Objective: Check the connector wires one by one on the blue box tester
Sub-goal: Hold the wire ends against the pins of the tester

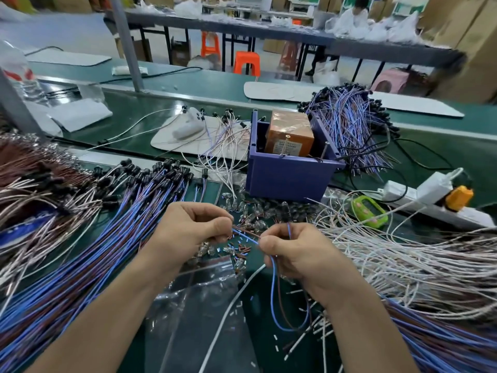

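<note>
Blue-and-brown connector wire point(246, 235) at near centre, stretched between both hands: left grip point(193, 227) pinches one end, right grip point(293, 251) pinches the other, tips hidden under fingers. Blue box tester point(290, 170) stands just beyond on the bench point(139, 114). Wire bundles point(80, 251) at left are cut off by the frame.

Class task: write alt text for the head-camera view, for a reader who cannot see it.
The left hand and right hand pinch a blue-and-brown wire pair between them above a green workbench. A blue box stands behind, with wire bundles heaped on both sides.
</note>
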{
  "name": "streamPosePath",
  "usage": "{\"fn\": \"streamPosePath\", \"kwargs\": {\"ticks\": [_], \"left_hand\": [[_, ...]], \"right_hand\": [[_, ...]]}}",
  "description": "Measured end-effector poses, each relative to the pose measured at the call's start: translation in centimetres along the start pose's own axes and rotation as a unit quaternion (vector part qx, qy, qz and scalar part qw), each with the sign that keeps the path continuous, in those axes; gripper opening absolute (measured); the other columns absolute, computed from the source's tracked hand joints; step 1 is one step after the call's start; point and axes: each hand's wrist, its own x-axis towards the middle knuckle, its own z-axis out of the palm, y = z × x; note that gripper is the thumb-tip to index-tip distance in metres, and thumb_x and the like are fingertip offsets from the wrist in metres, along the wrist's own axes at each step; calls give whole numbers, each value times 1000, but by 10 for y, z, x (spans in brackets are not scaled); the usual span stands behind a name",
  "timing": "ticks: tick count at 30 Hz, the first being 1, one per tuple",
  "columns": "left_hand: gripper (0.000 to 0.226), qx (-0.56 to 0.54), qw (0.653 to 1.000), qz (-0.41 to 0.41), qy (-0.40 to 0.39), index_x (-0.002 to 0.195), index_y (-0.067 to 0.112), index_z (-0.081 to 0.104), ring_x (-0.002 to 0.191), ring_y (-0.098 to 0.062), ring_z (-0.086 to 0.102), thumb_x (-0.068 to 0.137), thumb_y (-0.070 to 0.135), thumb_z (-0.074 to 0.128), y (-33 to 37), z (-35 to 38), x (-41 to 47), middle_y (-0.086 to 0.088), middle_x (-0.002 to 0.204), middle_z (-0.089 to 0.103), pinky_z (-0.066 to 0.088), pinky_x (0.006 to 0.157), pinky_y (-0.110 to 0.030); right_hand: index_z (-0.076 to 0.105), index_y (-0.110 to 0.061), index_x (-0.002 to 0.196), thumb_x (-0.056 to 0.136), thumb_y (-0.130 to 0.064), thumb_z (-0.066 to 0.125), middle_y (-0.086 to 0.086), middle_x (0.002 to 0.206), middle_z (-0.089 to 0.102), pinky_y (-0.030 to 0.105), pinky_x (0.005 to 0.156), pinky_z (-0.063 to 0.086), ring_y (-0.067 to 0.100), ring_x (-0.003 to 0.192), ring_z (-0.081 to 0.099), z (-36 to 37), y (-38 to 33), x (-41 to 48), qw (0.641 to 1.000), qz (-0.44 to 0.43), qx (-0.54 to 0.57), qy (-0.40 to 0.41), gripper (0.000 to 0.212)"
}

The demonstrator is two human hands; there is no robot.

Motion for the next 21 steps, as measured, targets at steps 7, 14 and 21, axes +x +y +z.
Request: {"fn": "streamPosePath", "kwargs": {"ticks": [7, 14, 21], "left_hand": [[25, -65, 997, 5, 39, 86, 22, 85, 61, -14, 66, 63, 12, 80, -2, 1, 4, -10, 72, 75, 56, 59, -19], [31, 87, 982, 62, 156, 86, 34, 83, 96, -2, 73, 85, 4, 79, 1, -10, 4, 12, 96, 80, 55, 90, -18], [32, 21, 997, 68, 19, 80, 34, 84, 79, -7, 76, 85, 3, 78, 10, 59, -14, 3, 84, 81, 56, 70, -14]], "right_hand": [[66, -2, 84, 91, 4, 67, 6, 58, 59, 14, 39, 39, 6, 42, 54, -3, -3, -2, 1000, 2, 13, -4, 9], [70, -16, 67, 91, 1, 68, 8, 59, 62, 23, 49, 40, 14, 50, 53, -11, -4, -2, 993, -36, 89, 75, 29], [76, -17, 72, 91, 0, 69, 12, 72, 68, 30, 61, 53, 20, 63, 62, 7, -3, 2, 978, -99, 140, 119, 27]]}}
